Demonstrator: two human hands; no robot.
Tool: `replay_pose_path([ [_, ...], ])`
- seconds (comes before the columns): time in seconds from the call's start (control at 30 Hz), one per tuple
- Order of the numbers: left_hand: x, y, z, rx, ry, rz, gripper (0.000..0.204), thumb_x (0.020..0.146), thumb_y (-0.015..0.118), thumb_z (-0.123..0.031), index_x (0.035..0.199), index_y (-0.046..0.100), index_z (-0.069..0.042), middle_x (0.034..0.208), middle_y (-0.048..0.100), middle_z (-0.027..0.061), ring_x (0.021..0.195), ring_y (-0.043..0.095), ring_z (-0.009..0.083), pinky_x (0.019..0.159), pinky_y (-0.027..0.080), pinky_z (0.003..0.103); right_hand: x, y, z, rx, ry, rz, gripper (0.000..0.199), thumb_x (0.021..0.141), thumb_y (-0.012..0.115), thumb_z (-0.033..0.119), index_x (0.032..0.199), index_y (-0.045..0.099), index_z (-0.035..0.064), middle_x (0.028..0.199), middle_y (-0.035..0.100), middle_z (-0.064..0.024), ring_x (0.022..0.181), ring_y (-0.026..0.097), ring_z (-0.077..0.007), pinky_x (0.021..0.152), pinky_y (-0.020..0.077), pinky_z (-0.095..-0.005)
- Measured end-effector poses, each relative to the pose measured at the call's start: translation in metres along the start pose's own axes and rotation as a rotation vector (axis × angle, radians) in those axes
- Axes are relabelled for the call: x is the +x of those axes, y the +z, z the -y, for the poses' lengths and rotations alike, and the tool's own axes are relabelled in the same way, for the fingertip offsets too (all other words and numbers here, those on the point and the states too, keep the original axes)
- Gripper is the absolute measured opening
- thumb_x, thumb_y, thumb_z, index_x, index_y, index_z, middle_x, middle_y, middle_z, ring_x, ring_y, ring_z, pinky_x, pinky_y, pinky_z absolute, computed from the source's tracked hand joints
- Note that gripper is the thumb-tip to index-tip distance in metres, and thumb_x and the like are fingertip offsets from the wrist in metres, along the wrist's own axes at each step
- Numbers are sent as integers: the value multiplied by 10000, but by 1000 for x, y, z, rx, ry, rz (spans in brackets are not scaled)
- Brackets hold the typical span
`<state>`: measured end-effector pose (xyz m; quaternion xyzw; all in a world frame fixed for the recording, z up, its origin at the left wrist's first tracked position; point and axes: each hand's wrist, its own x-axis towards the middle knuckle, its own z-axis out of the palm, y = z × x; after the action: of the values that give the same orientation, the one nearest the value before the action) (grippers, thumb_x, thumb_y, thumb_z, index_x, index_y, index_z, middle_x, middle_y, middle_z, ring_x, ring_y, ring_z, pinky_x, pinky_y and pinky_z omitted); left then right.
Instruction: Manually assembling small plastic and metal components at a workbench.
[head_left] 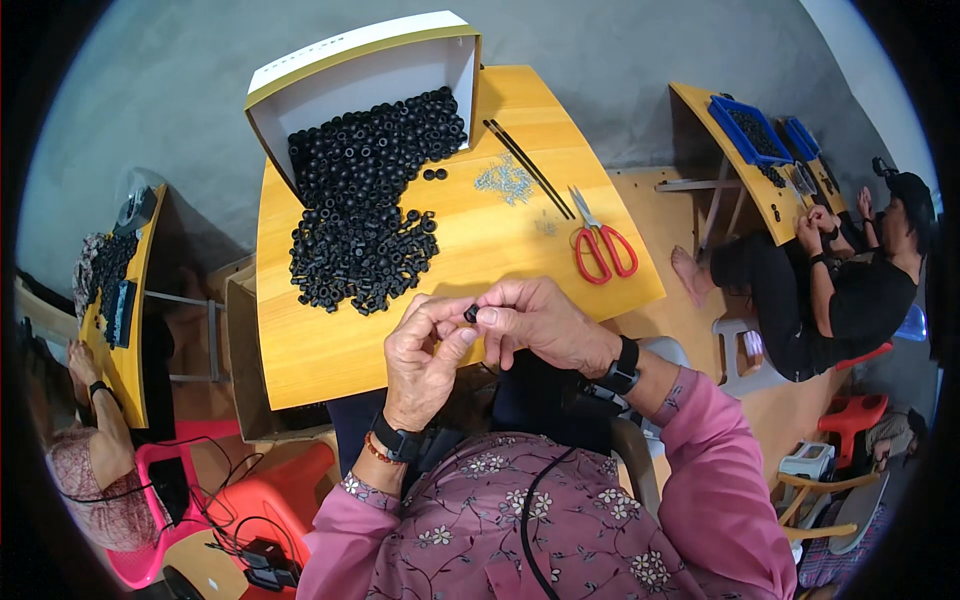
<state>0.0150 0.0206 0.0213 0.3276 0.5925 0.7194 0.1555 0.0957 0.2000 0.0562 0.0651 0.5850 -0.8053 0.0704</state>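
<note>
Over the near edge of the yellow table, my left hand [422, 358] and my right hand [545, 322] meet fingertip to fingertip. Between them sits a small black round part [471, 313], pinched by the thumbs and forefingers of both hands; the fingers cover much of it. Just beyond, a heap of small black ring-shaped parts [360, 258] spreads over the tabletop. It runs back into a tipped white-and-gold box [380, 75] full of similar black round parts. Two of these parts [435, 174] lie apart, right of the box opening.
Red-handled scissors [603, 250] lie at the table's [330, 360] right side. Beside them are thin black rods [528, 168] and a scatter of small silvery pieces [505, 180]. Co-workers sit at tables left and right; blue trays [750, 130] stand on the right one. A red stool [275, 500] is behind left.
</note>
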Motion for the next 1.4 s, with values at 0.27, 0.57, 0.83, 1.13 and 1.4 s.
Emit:
replay_pose_path([
  [0.27, 1, 5, 1, 139, 80, -22, 161, 892, 677, 3, 1050, 650, 5, 912, 566, 27, 774, 508, 85, 742, 449, 232, 0, 5, -19, 56, 58, -16, 294, 1026, 584, 287, 1005, 650, 1, 819, 666, -48, 660, 675, -112, 554, 556, -225],
  [0.57, 2, 2, 17, 17, -88, -184, 161, 965, 586, -17, 1115, 645, -17, 897, 548, -29, 806, 509, 54, 749, 441, 206, 11, -28, 4, -696, -132, -238, 155, 941, 616, 118, 997, 664, -18, 825, 678, -140, 734, 689, -257, 640, 553, -342],
  [0.83, 2, -3, 19, 143, -61, -116, 176, 934, 615, 24, 1097, 671, -15, 883, 533, -47, 791, 485, 51, 735, 415, 197, 39, -108, 53, -1317, -278, -642, 136, 832, 632, 72, 912, 716, 1, 916, 689, -224, 863, 664, -394, 784, 527, -442],
  [1.13, 4, -3, 15, 137, -10, -114, 199, 865, 671, 65, 1053, 678, 1, 845, 521, 3, 737, 473, 88, 673, 418, 214, 59, -102, 40, -1480, -114, -528, 131, 791, 660, 117, 813, 748, 23, 848, 704, -209, 826, 677, -402, 796, 535, -467],
  [1.4, 3, -7, 17, 186, 21, -84, 166, 921, 648, 28, 1082, 676, 4, 886, 538, -32, 780, 480, 65, 723, 405, 202, 48, -68, 47, -842, -243, -451, 105, 871, 692, 109, 888, 728, 12, 794, 717, -71, 719, 694, -187, 640, 541, -317],
])
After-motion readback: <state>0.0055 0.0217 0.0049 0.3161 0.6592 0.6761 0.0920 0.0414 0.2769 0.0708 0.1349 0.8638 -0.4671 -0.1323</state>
